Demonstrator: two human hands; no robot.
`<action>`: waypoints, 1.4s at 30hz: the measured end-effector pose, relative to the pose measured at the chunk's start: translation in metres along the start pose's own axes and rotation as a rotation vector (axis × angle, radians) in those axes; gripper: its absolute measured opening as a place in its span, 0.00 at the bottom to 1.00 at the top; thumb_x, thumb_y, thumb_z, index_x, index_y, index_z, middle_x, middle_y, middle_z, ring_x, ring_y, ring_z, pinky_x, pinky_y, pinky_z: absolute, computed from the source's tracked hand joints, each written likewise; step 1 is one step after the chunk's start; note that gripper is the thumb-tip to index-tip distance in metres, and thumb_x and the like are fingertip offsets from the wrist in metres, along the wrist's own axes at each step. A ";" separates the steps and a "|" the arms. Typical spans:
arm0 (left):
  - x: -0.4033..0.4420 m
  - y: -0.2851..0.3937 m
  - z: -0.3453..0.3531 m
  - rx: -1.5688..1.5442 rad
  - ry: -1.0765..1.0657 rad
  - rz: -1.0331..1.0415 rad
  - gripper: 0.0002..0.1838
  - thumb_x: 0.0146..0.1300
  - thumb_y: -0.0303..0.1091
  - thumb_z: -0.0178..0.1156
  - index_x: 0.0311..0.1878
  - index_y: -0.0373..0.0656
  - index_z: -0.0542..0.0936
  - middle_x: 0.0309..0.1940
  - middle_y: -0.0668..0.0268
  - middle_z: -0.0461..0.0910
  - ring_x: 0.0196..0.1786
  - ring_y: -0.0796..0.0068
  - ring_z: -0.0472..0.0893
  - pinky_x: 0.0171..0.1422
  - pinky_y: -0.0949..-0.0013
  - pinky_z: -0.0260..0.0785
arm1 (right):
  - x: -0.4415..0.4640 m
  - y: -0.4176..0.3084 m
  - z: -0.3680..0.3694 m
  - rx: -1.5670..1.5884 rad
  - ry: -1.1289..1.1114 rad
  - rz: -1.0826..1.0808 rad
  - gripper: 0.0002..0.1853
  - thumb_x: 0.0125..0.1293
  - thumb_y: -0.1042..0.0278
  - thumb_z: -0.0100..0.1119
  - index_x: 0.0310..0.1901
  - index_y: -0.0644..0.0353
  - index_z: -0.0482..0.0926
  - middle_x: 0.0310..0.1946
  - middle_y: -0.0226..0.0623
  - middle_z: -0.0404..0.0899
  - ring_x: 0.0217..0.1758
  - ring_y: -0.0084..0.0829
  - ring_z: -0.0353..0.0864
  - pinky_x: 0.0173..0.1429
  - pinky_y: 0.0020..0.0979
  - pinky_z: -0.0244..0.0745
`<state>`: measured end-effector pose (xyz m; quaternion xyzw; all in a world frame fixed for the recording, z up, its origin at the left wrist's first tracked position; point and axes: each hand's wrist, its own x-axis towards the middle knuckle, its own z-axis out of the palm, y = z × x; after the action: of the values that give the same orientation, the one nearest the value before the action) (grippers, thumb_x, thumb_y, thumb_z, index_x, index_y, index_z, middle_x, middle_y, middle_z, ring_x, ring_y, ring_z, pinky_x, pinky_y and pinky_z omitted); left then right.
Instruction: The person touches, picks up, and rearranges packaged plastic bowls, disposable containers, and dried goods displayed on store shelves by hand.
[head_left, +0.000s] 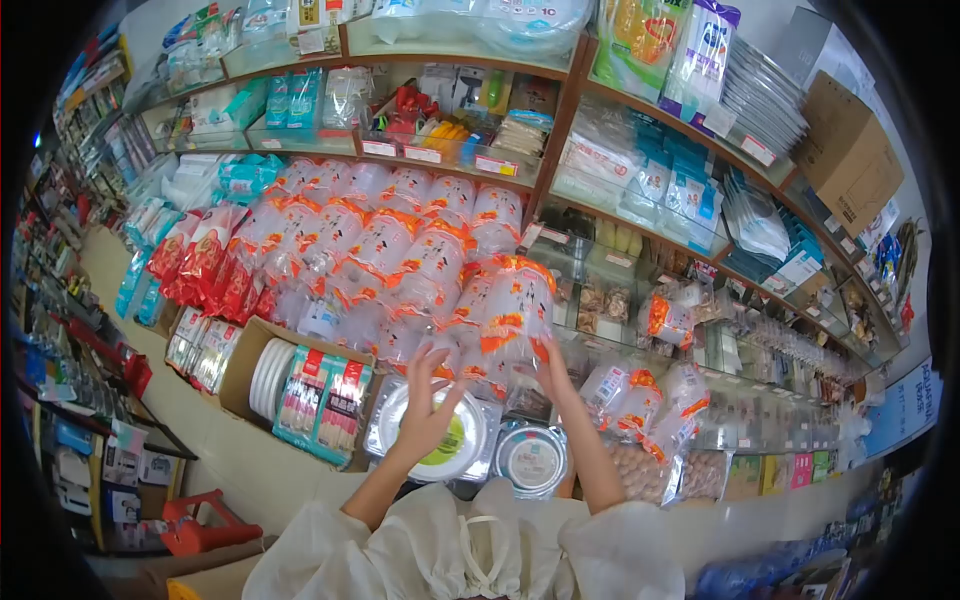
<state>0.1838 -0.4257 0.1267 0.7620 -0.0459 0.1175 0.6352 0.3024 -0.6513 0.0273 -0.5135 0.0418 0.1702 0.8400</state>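
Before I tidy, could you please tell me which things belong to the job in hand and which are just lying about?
Probably in use:
orange-ended pack at the right hand
similar packs behind it

Lying about:
red stool
cardboard box, top right

1. From here, the left hand (428,415) hides part of the round white plate (467,440).
2. Can't make out the right hand's (550,375) fingertips against the orange-white pack (518,305).
3. Upper-middle plastic packs (525,18): cut off on top.
4. Far-left goods (50,250): too blurred to name.
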 end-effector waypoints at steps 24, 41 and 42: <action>-0.078 -0.114 -0.245 -0.206 0.203 -0.368 0.18 0.59 0.23 0.47 0.53 0.38 0.66 0.47 0.63 0.68 0.45 0.75 0.72 0.46 0.74 0.65 | 0.143 0.011 0.045 -0.405 0.272 0.225 0.48 0.50 0.25 0.46 0.67 0.49 0.51 0.65 0.41 0.54 0.67 0.48 0.52 0.62 0.58 0.51; -0.122 -0.126 -0.279 -0.064 -0.383 -0.451 0.07 0.58 0.26 0.55 0.40 0.39 0.76 0.34 0.68 0.78 0.36 0.80 0.77 0.38 0.77 0.66 | -0.006 0.010 0.001 -0.796 0.597 -0.303 0.25 0.61 0.52 0.53 0.54 0.59 0.68 0.46 0.39 0.74 0.46 0.31 0.75 0.48 0.31 0.70; -0.134 -0.129 -0.282 -0.035 -0.508 -0.462 0.06 0.57 0.28 0.58 0.38 0.40 0.77 0.34 0.69 0.79 0.36 0.82 0.77 0.37 0.78 0.66 | -0.041 0.023 -0.001 -0.952 0.585 -0.430 0.21 0.60 0.57 0.55 0.51 0.60 0.71 0.41 0.39 0.76 0.43 0.30 0.75 0.47 0.30 0.70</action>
<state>0.0484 -0.1358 0.0181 0.7463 -0.0310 -0.2239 0.6261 0.2561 -0.6533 0.0176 -0.8558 0.0858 -0.1519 0.4870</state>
